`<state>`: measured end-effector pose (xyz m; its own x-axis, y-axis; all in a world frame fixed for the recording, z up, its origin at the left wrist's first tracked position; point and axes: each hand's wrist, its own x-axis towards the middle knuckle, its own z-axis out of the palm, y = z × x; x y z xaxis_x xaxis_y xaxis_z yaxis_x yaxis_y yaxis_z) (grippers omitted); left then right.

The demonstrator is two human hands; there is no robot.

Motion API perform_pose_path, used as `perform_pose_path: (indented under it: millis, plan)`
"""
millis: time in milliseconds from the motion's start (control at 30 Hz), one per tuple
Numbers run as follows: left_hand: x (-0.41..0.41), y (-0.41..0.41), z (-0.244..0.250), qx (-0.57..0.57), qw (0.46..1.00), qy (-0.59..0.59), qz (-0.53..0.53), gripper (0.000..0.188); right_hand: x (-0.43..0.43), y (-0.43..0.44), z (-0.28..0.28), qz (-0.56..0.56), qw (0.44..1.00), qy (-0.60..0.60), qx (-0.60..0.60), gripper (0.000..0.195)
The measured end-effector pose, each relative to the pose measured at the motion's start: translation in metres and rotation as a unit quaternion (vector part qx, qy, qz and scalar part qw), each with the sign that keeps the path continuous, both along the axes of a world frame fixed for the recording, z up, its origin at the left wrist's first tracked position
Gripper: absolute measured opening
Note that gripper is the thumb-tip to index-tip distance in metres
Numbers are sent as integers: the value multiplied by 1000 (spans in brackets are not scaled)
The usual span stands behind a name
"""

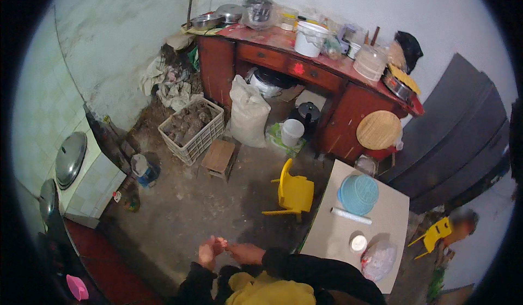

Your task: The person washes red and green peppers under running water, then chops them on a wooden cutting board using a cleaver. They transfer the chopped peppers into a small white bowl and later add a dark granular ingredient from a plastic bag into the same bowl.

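Both my hands meet low in the picture, in front of my body and above the bare floor. My left hand (208, 252) is raised with its fingers bent. My right hand (246, 253) reaches across from the right, its fingertips at the fingers of the left one. Something small and pale may be between them, but it is too small to tell. The table (327, 223) to the right holds a light-blue plastic basket (358, 194), a clear roll (351, 216), a white round container (358, 243) and a plastic bag (380, 260).
A yellow plastic chair (296, 192) and a low wooden stool (218, 156) stand ahead. Behind are a crate of dirt-covered lumps (192, 129), a white sack (248, 117) and a cluttered red desk (261, 39). A tiled stove (94, 190) is left; a person (461, 225) is far right.
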<state>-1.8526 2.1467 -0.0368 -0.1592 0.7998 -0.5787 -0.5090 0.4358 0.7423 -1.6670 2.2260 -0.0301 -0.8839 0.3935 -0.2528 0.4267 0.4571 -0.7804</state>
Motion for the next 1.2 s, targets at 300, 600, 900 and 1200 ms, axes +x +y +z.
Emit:
perform_pose_path:
  millis: [300, 600, 900, 1200]
  plan:
    - [-3, 155, 30, 43, 978, 95, -181, 40, -31, 142, 1, -111, 991, -71, 19, 32]
    - [-85, 321, 52, 208, 854, 325, -349, 59, -97, 308, 20, -131, 989, -50, 40, 35]
    - [-82, 452, 54, 200, 813, 245, -489, 51, -61, 431, 4, -329, 939, -101, 18, 49]
    - [-53, 651, 40, 114, 881, 219, -404, 30, 16, 600, 18, -464, 882, -24, 74, 31]
